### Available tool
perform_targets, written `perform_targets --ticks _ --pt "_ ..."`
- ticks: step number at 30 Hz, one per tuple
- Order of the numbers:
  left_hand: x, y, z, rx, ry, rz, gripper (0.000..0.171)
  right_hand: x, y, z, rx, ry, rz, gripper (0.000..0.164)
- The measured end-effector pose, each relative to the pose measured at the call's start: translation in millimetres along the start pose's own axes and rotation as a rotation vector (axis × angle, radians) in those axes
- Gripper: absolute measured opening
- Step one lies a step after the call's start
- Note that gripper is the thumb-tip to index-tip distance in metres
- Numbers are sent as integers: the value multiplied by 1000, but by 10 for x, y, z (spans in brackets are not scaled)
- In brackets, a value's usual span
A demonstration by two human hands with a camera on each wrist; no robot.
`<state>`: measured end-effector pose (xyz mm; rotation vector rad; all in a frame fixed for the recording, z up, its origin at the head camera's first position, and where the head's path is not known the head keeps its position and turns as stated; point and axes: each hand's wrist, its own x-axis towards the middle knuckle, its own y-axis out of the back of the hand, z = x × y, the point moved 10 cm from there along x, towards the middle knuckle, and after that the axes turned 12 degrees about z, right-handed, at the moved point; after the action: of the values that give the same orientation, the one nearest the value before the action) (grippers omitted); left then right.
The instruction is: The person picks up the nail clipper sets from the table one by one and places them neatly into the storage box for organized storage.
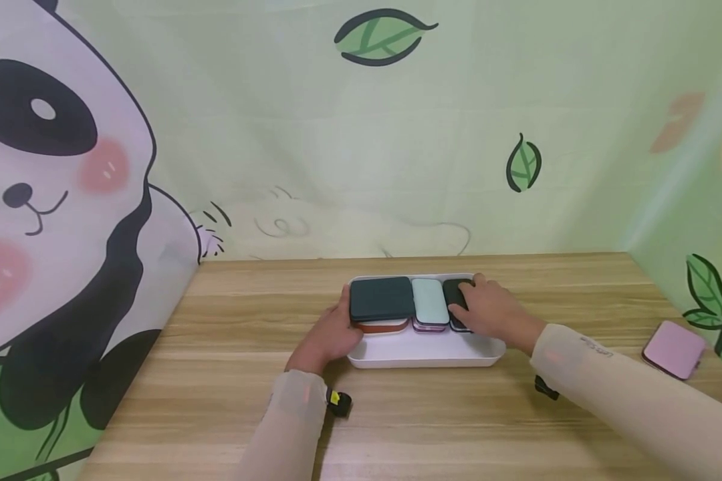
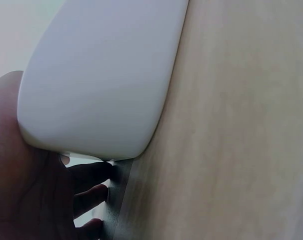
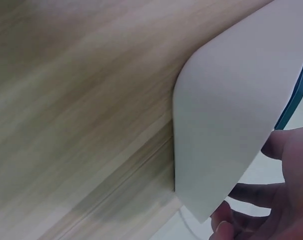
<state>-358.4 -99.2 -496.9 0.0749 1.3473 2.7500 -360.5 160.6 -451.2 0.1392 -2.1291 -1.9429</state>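
A white tray (image 1: 424, 354) sits on the table, with flat rounded cases stacked along its far side. My left hand (image 1: 331, 331) holds the tray's left end, its thumb at the rim. Next to it lies a wide dark teal case (image 1: 382, 298) over white and orange-brown ones. A narrow pale blue case (image 1: 430, 300) tops the middle stack, pinkish edges showing below. At the right end, my right hand (image 1: 490, 307) grips a black case (image 1: 455, 294), thumb and fingers over its top. The right wrist view has this hand (image 3: 296, 175) at the tray's rim.
A pink case (image 1: 674, 349) lies alone on the wooden table (image 1: 234, 374), far right. Behind the table hangs a pale green cloth (image 1: 265, 120) printed with a panda and leaves. Small black wrist cameras stick out at both sleeves.
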Motion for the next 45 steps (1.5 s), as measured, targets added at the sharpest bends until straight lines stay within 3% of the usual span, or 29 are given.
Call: perform_targets --ticks 8,16,26,37,45 --pt "12 -24 -21 16 5 2 91 18 83 154 47 8 63 61" --pt "12 -15 -15 31 1 4 90 -37 280 375 -37 -5 137 57" --pt "30 -35 -33 37 4 8 90 -188 347 793 -121 -51 72 61" --pt "44 -40 -27 15 -2 16 90 -396 190 1420 -115 -117 -4 64" --pt "26 -26 -15 -6 2 18 91 -533 241 1649 -80 -139 1 68"
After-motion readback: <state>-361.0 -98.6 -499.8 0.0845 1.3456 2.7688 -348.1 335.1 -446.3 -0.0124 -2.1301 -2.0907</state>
